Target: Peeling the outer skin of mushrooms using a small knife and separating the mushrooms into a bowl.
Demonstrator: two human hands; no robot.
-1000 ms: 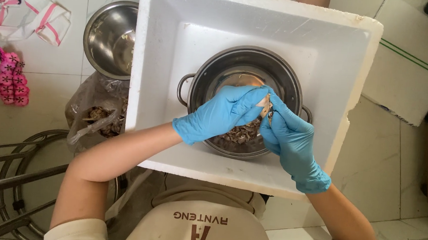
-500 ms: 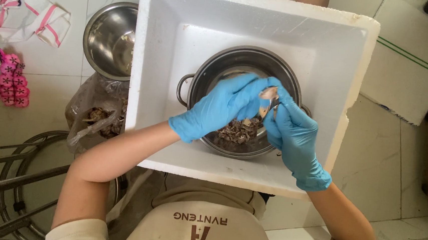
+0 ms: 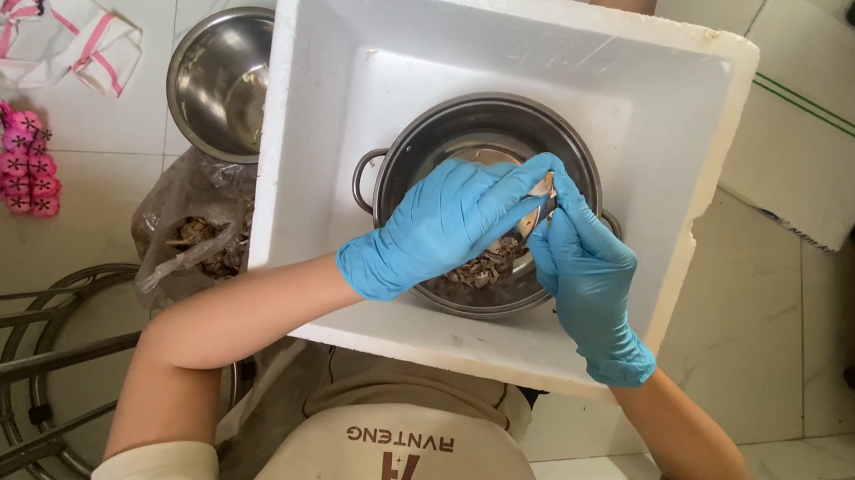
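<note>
Pinching a small pale piece (image 3: 543,190) between the fingertips of both gloved hands, I have it just above the steel pot (image 3: 424,148). My left hand (image 3: 443,226) curls closed around its left side, thumb and forefingers pressed tight; my right hand (image 3: 576,265) closes on it from the right, and something thin and dark, perhaps a small blade, lies along those fingers, though I cannot tell for sure. Most of the piece is hidden by my fingers, so its full shape is unclear.

It looks light and small, probably wet and slippery against the blue gloves, and likely soft or brittle at the edges, so I judge a firm pinch on its thicker middle is safer than gripping a thin end. Its long axis seems to run from near-left to far-right, with the pale exposed end pointing to the far side.

Below it, dark scraps (image 3: 480,272) lie in the bottom of the pot, which sits inside a white foam box (image 3: 316,112). Left of the box stand a steel bowl (image 3: 208,79) and a clear bag (image 3: 192,234) of brown bits. Further left lie a pink patterned thing (image 3: 22,162) and a white cloth with pink bands (image 3: 56,34) on the tiled floor (image 3: 74,135).
</note>
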